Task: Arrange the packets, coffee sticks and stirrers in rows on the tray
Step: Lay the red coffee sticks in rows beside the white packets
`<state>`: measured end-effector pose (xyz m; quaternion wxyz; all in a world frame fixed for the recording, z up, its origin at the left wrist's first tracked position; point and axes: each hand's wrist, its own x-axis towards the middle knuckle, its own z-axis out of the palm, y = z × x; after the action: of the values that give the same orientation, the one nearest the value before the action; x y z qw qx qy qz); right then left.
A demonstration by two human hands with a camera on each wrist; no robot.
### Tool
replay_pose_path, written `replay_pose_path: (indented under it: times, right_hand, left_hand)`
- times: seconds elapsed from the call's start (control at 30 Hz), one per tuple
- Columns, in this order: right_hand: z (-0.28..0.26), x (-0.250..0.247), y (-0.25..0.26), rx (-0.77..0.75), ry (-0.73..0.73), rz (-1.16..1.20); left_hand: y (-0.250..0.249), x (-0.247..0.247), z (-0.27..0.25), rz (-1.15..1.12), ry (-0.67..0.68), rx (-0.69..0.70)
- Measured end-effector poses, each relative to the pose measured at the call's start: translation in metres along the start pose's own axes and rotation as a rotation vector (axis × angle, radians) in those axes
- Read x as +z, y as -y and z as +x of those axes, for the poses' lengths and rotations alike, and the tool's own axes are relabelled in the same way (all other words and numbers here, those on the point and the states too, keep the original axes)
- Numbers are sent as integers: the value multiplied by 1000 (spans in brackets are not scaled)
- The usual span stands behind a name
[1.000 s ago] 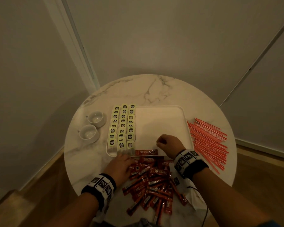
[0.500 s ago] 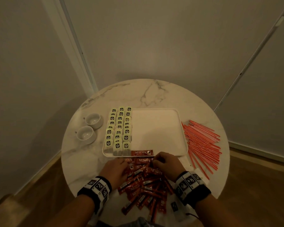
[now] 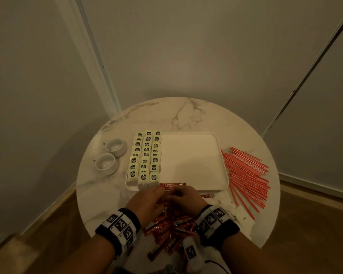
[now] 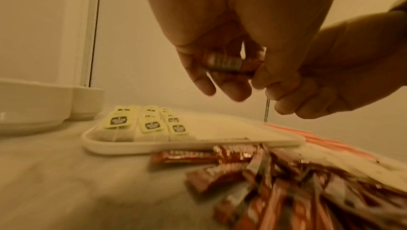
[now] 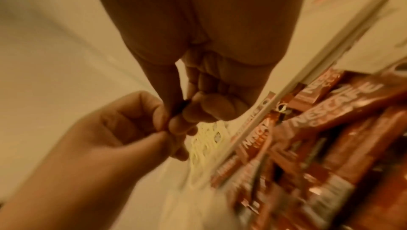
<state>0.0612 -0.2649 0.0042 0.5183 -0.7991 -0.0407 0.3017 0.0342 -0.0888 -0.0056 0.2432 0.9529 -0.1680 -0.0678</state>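
Note:
A white tray point(image 3: 194, 163) holds three columns of yellow-green tea packets point(image 3: 146, 157) on its left side. One red coffee stick point(image 3: 172, 185) lies along the tray's front edge. A heap of red coffee sticks point(image 3: 170, 228) lies on the table in front of the tray. My left hand point(image 3: 154, 198) and right hand point(image 3: 183, 197) meet just above that heap. Together they pinch a single coffee stick point(image 4: 229, 64), one hand at each end, lifted off the table. Red stirrers point(image 3: 246, 175) lie loose to the right of the tray.
Two white cups point(image 3: 110, 155) stand left of the tray on the round marble table point(image 3: 186, 115). White torn wrapping point(image 3: 232, 208) lies under the heap's right side. Walls close in behind the table, and wooden floor shows beside it.
My right hand drew back from the tray's front edge to the heap. Both hands came together there and now hold one stick between them.

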Motion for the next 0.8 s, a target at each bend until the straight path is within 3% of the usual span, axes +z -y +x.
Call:
replay_pose_path:
  times: [0.1,0.23,0.47,0.57,0.73,0.8]
  right_hand:
    - [-1,-13,2,-64,-41,31]
    - [-3,-33,4,-150,-58,-101]
    - [8,-40,14,-221,-4,-330]
    - [20,-47,23,-204,28,-385]
    - [52,-73,25,-118,-28,-238]
    - [68,-80,19,-72,-92,-210]
  left_hand:
    - [-4,-9,5,-139,-2,-46]
    - [-6,-21,10,-581,71,-239]
    - [-10,-28,28,-491,90,-282]
    - [-5,-31,32,-595,97,-319]
    - [14,-30,31,-804,-77,-488]
    - [25,-24,29,-708,-167,-522]
